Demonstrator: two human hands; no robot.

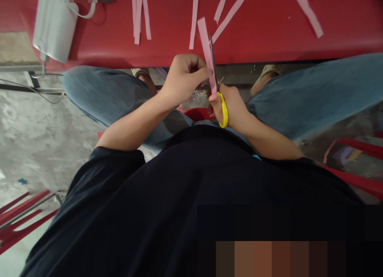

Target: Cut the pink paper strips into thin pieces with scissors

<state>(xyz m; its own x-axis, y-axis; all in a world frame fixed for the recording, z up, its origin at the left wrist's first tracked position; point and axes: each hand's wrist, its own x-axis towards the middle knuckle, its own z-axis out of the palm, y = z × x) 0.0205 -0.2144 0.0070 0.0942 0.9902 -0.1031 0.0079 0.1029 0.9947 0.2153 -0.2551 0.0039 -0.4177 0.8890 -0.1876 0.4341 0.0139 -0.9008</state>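
yellow scissors [220,97], pink strip [207,49], no legible writing

We see a pink paper strip [206,43], matt and thin. Scissors [220,97]: dark metal blades, glossy yellow plastic handle. Surface [269,33] red, smooth, slight sheen. More matt pink paper strips [140,13] near its far edge. Jeans [314,93] faded blue denim. Floor [30,125] rough bare concrete.
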